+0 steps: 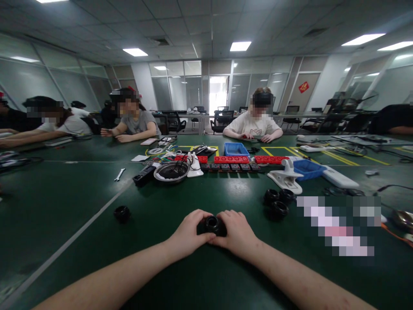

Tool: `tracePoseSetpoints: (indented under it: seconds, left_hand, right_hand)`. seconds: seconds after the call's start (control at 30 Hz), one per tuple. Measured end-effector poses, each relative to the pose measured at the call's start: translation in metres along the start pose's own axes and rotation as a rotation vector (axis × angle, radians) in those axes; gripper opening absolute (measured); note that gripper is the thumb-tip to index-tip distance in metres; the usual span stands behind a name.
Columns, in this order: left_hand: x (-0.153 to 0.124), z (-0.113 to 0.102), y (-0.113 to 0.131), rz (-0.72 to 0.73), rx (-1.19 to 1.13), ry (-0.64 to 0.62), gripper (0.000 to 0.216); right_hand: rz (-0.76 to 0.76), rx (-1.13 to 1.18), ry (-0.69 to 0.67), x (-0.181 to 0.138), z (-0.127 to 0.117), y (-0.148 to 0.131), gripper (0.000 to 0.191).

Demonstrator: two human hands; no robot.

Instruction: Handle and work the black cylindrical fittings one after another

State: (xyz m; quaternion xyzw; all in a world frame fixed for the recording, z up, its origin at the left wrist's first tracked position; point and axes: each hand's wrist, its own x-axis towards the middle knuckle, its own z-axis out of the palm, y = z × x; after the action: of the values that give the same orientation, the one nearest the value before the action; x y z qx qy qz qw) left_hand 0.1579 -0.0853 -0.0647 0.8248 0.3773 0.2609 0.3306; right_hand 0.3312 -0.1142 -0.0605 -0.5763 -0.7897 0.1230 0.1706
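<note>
The scene is taken from a single camera worn on the head, at seated height at the near edge of the green table [64,206]. It is faced forward and only slightly downward, so the table is seen through to its far side, where a person in a pale shirt [253,125] is caught, with glass partitions [193,88] and the ceiling [206,21] above. The left hand [189,232] and right hand [237,232], closed together around a black ring part [212,224], are seen close, low in the middle. A very wide field is covered.
</note>
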Motion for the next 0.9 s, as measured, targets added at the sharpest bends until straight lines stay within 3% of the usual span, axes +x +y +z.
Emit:
tracePoseSetpoints:
  seconds: [0.13, 0.27, 0.4, 0.57, 0.67, 0.8, 0.9]
  left_hand:
    - [0.001, -0.009, -0.001, 0.077, -0.068, -0.138, 0.035]
    - [0.002, -0.013, -0.004, 0.069, -0.122, -0.182, 0.038]
    - [0.002, -0.008, -0.003, 0.026, -0.105, -0.137, 0.036]
    - [-0.003, 0.001, 0.005, -0.077, -0.05, 0.01, 0.033]
    - [-0.003, 0.003, 0.006, -0.104, -0.017, 0.054, 0.031]
    - [-0.001, -0.002, 0.003, -0.029, -0.03, -0.02, 0.031]
    - [-0.001, -0.008, 0.001, 0.022, -0.046, -0.082, 0.036]
  right_hand:
    - [-0.148, 0.154, -0.158, 0.001, -0.01, 0.011, 0.04]
    - [-0.17, 0.163, -0.191, 0.005, -0.013, 0.018, 0.032]
    - [-0.112, 0.123, -0.16, 0.007, -0.005, 0.016, 0.032]
    - [0.031, -0.009, -0.011, 0.004, 0.007, 0.001, 0.035]
    - [0.024, -0.074, 0.044, 0.002, 0.007, -0.003, 0.036]
    - [-0.128, 0.108, -0.096, 0.003, -0.002, 0.01, 0.048]
    - [-0.204, 0.236, -0.217, 0.007, -0.008, 0.023, 0.033]
